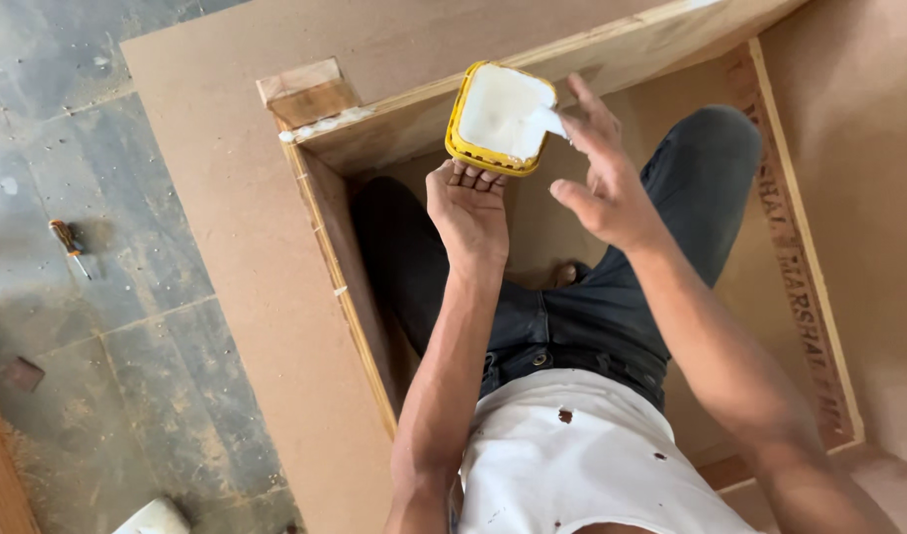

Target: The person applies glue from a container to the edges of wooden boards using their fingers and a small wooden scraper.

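My left hand point(467, 213) holds up a yellow square tub point(500, 117) full of white glue, fingers under its near edge. My right hand point(600, 168) reaches over the tub's right rim, its fingertips coated in white glue, dipping into the tub. Both hands hover above the far inner corner of a wooden box frame point(347, 259) in which I sit with my legs in dark trousers. A bead of white glue runs along the top of the frame's far left corner, beside a small wooden block point(306, 91).
A large brown board point(236, 198) lies under and around the frame. A screwdriver point(69, 244) with an orange handle lies on the grey stone floor at left. A white object point(155, 518) shows at the bottom edge.
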